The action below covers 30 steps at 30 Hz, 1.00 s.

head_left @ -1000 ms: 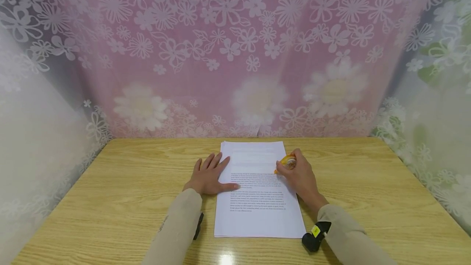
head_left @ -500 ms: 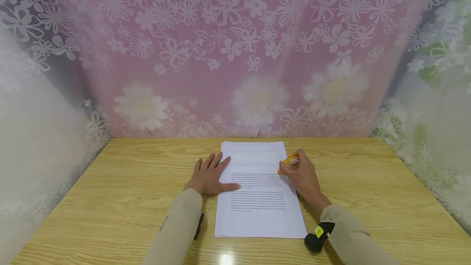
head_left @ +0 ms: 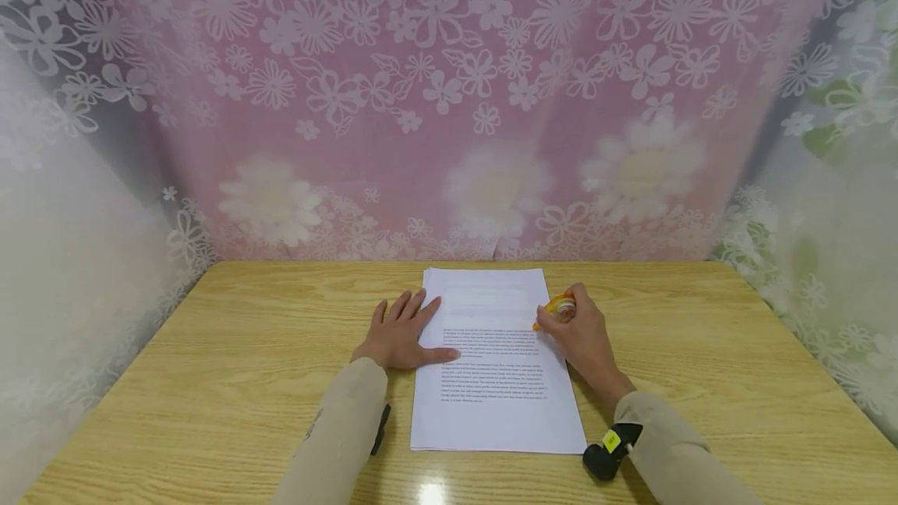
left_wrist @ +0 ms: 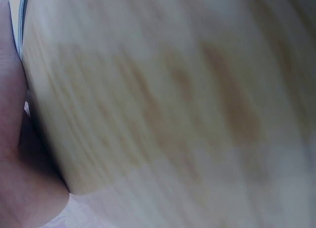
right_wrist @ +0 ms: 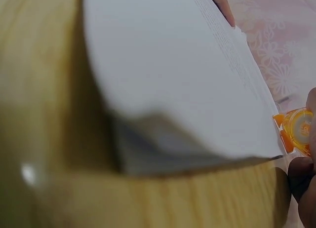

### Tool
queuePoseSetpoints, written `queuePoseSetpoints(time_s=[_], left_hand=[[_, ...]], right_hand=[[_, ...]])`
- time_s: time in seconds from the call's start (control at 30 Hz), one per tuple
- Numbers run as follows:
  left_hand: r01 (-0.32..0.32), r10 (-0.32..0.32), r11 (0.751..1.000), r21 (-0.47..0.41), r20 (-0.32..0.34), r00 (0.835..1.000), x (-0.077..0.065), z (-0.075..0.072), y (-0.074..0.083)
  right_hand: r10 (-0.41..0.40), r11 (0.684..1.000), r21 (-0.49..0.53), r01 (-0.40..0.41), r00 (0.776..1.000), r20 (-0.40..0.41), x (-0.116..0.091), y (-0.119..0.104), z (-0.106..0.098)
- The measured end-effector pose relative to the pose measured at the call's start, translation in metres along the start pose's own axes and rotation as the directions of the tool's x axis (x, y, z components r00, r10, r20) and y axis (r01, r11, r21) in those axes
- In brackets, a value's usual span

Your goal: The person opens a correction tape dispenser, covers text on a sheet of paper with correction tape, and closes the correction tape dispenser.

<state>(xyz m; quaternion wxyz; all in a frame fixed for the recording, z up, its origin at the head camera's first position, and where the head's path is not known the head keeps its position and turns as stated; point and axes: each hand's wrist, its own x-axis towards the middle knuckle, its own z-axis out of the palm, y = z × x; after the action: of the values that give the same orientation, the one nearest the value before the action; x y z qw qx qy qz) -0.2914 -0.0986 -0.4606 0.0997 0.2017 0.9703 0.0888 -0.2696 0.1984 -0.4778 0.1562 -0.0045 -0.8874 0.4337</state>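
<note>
A stack of white printed paper (head_left: 494, 427) lies on the wooden table in the head view, with two blocks of dark text on its top sheet. Above them the sheet carries faint, pale lines. My left hand (head_left: 400, 337) rests flat with fingers spread over the stack's left edge, its thumb across the text. At the right edge my right hand (head_left: 584, 337) grips an orange correction tape (head_left: 561, 307) between thumb and fingers, its tip at the end of the upper text's first line. The right wrist view shows the correction tape's clear orange case (right_wrist: 298, 129) beside the paper's edge.
The wood-grain table (head_left: 245, 380) stretches to both sides of the paper. Behind it hangs a pink floral curtain (head_left: 393, 139), with paler floral sheets at left and right. A black wrist camera (head_left: 606, 454) sits close to the paper's lower right corner.
My right hand has moved a little to the right with the correction tape, toward the paper's right edge. The left hand has stayed in place on the stack.
</note>
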Motion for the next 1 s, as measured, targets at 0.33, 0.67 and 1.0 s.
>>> queuePoseSetpoints(time_s=[0.33, 0.67, 1.0], left_hand=[[-0.018, 0.018, 0.999, -0.030, 0.002, 1.000, 0.004, 0.006, -0.004], [-0.019, 0.019, 1.000, 0.007, -0.010, 1.000, 0.002, 0.005, -0.004], [-0.026, 0.026, 1.000, 0.007, -0.027, 0.999, 0.000, 0.003, -0.003]], right_hand=[[0.073, 0.989, 0.131, -0.068, 0.997, -0.036, -0.001, 0.013, -0.004], [0.128, 0.974, 0.196, -0.117, 0.991, -0.045, -0.001, 0.018, -0.005], [0.116, 0.979, 0.174, -0.105, 0.992, -0.057, -0.002, 0.017, -0.001]])
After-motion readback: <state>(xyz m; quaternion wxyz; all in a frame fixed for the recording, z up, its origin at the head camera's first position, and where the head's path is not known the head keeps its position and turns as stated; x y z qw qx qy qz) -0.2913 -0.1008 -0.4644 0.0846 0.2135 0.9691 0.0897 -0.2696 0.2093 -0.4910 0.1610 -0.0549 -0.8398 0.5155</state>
